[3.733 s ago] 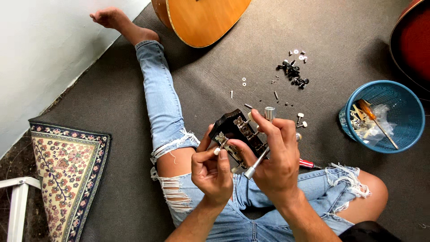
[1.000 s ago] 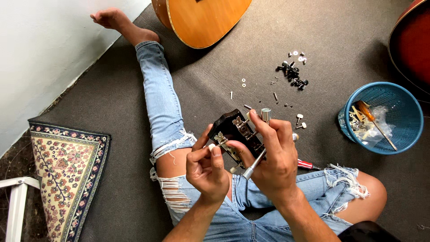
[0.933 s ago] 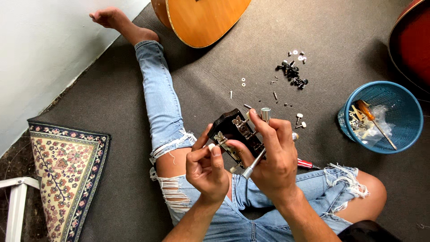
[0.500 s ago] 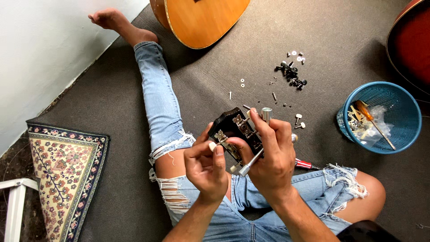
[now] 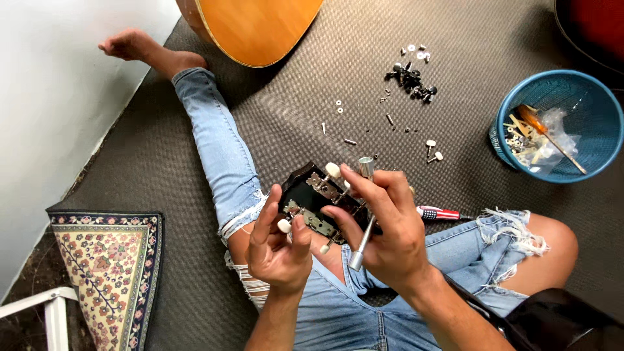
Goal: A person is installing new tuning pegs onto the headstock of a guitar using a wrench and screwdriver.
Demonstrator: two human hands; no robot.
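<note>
head view, looking down at a seated person on a grey carpet (image 5: 312,117). i read the dark guitar headstock (image 5: 311,194) as resting over the lap, between the two hands, its metal tuner plates facing up and cream tuner buttons sticking out at the edges. the left hand (image 5: 276,244) has its thumb and forefinger pinched narrow on one cream tuner button (image 5: 284,225) at the near edge of the headstock, the other fingers loosely curled. the right hand (image 5: 383,221) is wrapped over the far side of the headstock and also grips a slim silver tool (image 5: 361,214), which runs upright through the closed fingers; its tip is hidden, so i can only say it looks like a nut driver or socket. a small screwdriver with a striped handle (image 5: 442,213) lies on the right thigh, just beside the right hand. on the carpet beyond the hands sit scattered screws and washers (image 5: 364,127) and a cluster of black tuner parts (image 5: 409,77). a blue basket (image 5: 588,114) with oddments stands well apart to the right. the orange body of an acoustic guitar (image 5: 260,26) lies at the top, near the outstretched left leg in torn jeans (image 5: 218,146). a patterned rug (image 5: 107,273) lies at lower left.
</note>
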